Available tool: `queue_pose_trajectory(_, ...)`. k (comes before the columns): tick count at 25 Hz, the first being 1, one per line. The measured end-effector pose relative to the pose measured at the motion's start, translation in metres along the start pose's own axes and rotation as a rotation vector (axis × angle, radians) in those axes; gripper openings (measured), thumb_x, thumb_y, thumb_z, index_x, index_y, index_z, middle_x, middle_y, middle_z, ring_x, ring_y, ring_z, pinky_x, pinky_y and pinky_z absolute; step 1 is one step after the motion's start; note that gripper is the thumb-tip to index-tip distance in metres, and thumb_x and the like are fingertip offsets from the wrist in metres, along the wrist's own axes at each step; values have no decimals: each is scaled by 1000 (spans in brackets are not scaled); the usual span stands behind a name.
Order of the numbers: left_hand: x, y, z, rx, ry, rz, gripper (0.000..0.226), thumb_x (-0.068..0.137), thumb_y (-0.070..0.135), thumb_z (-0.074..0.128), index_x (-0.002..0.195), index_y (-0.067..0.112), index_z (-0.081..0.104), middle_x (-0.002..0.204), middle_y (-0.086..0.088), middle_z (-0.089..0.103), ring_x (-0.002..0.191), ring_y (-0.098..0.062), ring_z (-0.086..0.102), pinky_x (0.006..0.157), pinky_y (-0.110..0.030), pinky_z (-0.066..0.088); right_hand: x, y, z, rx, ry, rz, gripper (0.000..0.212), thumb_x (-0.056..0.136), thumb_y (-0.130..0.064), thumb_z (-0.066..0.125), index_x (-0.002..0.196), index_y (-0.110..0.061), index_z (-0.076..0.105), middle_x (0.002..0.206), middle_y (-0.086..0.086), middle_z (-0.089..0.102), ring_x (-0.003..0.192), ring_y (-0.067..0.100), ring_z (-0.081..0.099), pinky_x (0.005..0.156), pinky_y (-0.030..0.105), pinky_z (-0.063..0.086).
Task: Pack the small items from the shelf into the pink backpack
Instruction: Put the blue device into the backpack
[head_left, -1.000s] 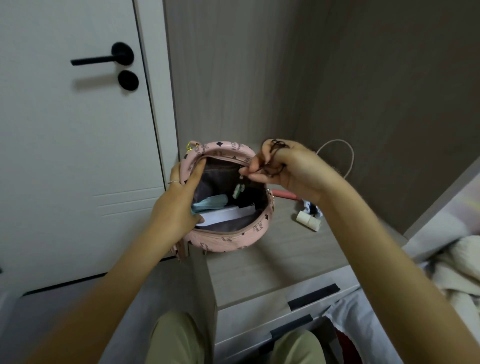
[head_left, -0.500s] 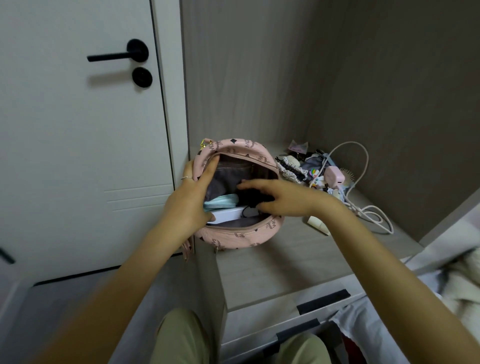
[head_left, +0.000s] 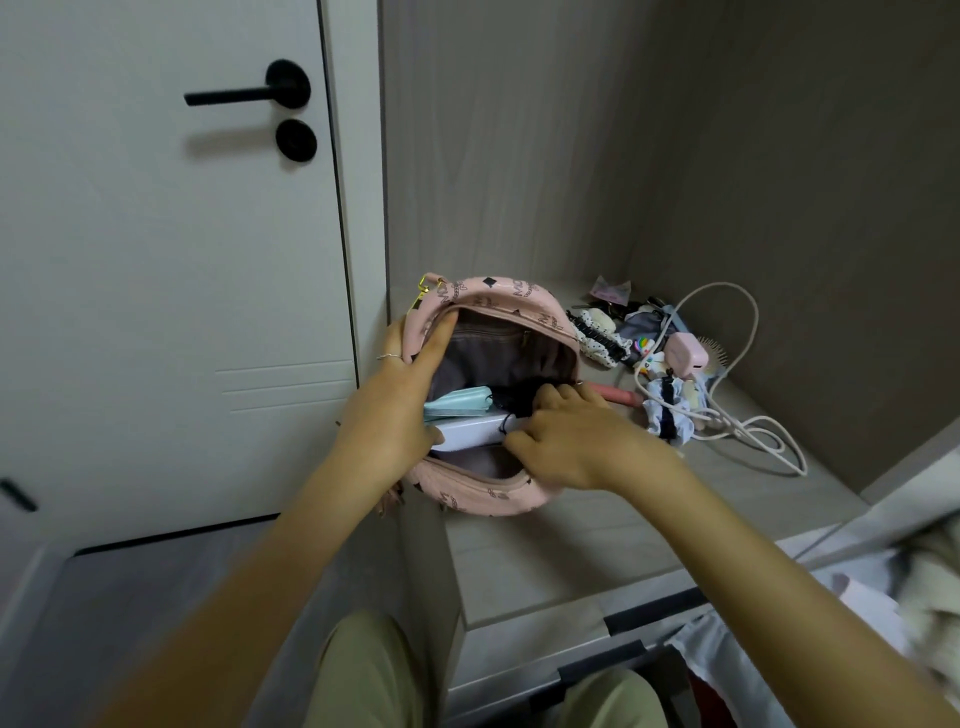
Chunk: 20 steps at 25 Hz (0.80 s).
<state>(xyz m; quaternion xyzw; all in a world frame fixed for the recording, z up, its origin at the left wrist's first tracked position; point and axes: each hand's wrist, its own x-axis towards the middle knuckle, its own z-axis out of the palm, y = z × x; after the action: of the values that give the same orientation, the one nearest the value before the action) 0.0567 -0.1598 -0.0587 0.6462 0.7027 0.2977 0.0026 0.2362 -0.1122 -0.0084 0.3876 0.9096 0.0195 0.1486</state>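
1. My left grip (head_left: 395, 415) pinches the left rim of the backpack (head_left: 488, 493), forefinger along the inside and the other fingers outside, so the mouth gapes up toward me.
2. My right grip (head_left: 571, 441) is inside that mouth, fingers curled down over something dark beside the box (head_left: 478, 428) and the mask pack (head_left: 457, 408). I cannot tell whether they clamp it or only press it.
3. The backpack sits at the left front corner of the shelf (head_left: 597, 545).
4. The things left to pack lie on the shelf to the right of the backpack:
   - the scrunchie (head_left: 597, 338) is just beside its right wall;
   - the stick (head_left: 615, 396) is just past my right knuckles;
   - the charger (head_left: 685, 358) and cable (head_left: 748, 332) are farther right.
5. I judge the right grip the nearer one. The reach goes out over the right rim.
6. The stick's long axis runs left to right, its near end toward the backpack, so I would take it across its width.
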Motion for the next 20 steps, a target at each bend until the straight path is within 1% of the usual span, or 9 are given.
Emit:
queue_pose_trajectory(2,-2,2,1,16,-6,-13,132,57,10,83,136,53,-12,149,12,-6,85,-27,60,62,-31,49,-6,-4,13,-31,74,0,44,98,-35,23,122,-18,56,130,10,42,122,25,36,107,36,16)
queue_pose_trajectory(4,-5,1,2,34,-5,-16,132,58,10,83,137,52,-13,151,6,-4,82,-30,61,64,-34,52,-13,-3,21,60,145,-43,41,98,-31,26,121,-22,58,133,1,44,122,20,39,108,33,13)
queue_pose_trajectory(6,-6,1,2,39,-7,-12,132,59,10,83,137,52,-14,151,4,-3,81,-31,61,64,-35,54,-18,1,22,175,233,-40,41,96,-30,29,127,-25,56,139,-6,42,125,15,38,106,28,11)
queue_pose_trajectory(8,-4,0,1,30,-8,-18,132,59,10,82,137,52,-15,151,5,-4,82,-31,61,64,-35,54,-18,7,18,197,289,1,44,95,-31,32,135,-21,47,149,-8,32,131,14,34,106,26,12)
queue_pose_trajectory(10,-3,0,1,33,-5,-16,133,58,9,82,137,52,-15,149,7,-4,79,-30,61,62,-34,53,-18,13,17,162,193,39,50,97,-33,30,144,-19,35,157,-5,21,141,14,20,112,29,6)
queue_pose_trajectory(12,-4,1,1,39,-6,-13,133,58,8,82,136,53,-15,149,7,-4,75,-30,61,61,-34,53,-19,16,14,114,46,52,52,98,-36,26,149,-24,21,159,0,13,145,12,7,115,34,-5)
queue_pose_trajectory(14,-5,1,2,40,-6,-6,133,58,8,83,138,52,-14,150,5,-2,75,-29,60,61,-34,53,-20,17,11,127,19,40,52,99,-36,24,150,-30,15,159,-2,13,146,11,4,114,36,-11)
queue_pose_trajectory(17,-4,0,2,56,4,-7,132,57,9,83,140,49,-12,149,5,-1,75,-28,60,60,-32,50,-19,10,10,124,65,0,50,99,-34,23,149,-28,21,157,-8,18,145,10,10,115,37,-10)
queue_pose_trajectory(20,-2,1,3,55,0,-11,131,59,9,83,140,49,-12,149,4,0,79,-28,61,62,-33,52,-12,1,13,120,49,17,49,100,-34,19,146,-24,28,157,-4,20,144,12,15,116,41,-6)
